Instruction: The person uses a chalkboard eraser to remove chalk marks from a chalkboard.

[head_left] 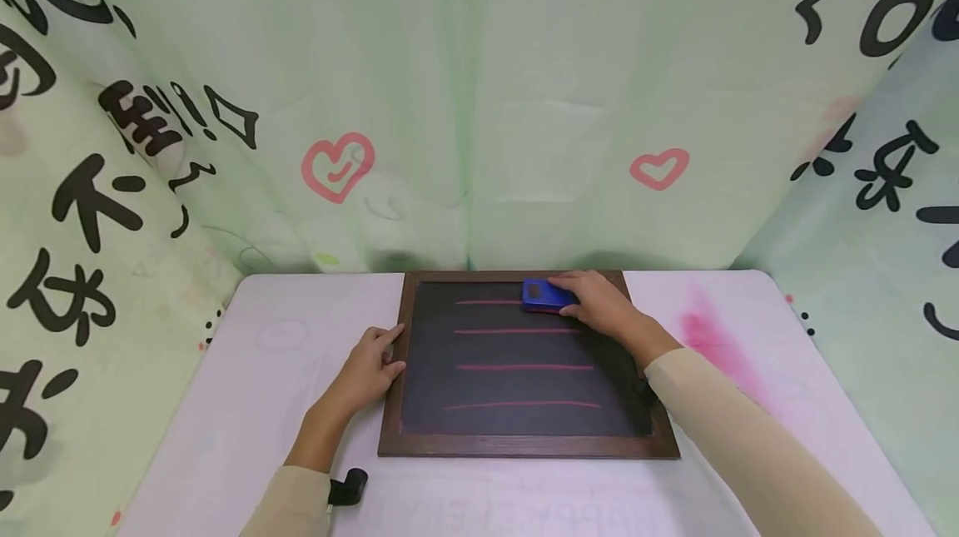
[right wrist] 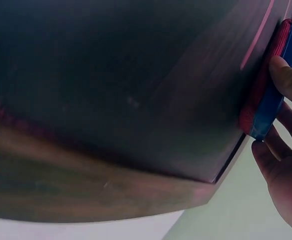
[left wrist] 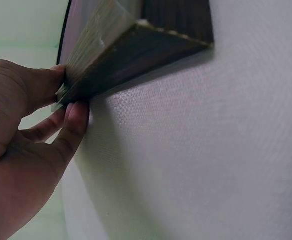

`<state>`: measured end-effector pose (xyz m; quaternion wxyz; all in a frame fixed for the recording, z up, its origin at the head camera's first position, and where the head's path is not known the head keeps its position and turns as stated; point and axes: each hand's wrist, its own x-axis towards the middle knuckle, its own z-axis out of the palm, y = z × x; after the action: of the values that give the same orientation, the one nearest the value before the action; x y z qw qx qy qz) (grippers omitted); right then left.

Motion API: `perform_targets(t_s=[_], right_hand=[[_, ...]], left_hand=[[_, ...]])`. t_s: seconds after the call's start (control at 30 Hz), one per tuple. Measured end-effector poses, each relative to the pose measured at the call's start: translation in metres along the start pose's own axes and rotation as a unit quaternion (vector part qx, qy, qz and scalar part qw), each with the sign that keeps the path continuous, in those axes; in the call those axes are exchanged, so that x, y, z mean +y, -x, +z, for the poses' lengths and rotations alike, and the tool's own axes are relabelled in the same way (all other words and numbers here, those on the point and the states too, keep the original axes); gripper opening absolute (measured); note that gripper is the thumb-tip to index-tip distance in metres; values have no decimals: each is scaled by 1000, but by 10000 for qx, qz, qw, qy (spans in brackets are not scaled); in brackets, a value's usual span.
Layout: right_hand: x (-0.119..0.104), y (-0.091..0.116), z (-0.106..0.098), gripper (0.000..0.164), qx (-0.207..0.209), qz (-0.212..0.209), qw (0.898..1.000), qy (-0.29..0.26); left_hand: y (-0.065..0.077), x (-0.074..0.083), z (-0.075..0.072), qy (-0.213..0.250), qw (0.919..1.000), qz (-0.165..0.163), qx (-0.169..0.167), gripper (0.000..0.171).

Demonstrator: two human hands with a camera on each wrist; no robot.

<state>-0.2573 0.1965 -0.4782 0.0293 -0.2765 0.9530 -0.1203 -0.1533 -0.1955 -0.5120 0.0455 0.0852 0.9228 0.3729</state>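
A small chalkboard in a brown wooden frame lies on the table, with several pink horizontal lines across its dark face. My left hand holds the frame's left edge; in the left wrist view its thumb and fingers close about the edge near a corner. My right hand grips a blue eraser against the board near the top edge, over the right part of the uppermost line. The right wrist view shows the eraser's red felt side facing the board and the thumb on its blue body.
The white table bears a pink smear to the right of the board. Pale green curtains with black characters and pink hearts hang behind and at both sides. A black device is on the left wrist.
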Motion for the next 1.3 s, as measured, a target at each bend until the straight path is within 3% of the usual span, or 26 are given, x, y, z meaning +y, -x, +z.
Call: perform_targets(t_s=[0.2,0.7,1.3], right_hand=[[-11,-8,-1,59,-209,120,9997,-64],[-55,-33,15,61,-280,127,9994,-157],[-108,-83,31,60,-415,-61,9991,23]], left_hand=[[1,0,-2,44,10000,-40,-37,63],[1,0,-1,76,9999,-10,-102,64],[0,0,0,94,9999,-3,-54,63]])
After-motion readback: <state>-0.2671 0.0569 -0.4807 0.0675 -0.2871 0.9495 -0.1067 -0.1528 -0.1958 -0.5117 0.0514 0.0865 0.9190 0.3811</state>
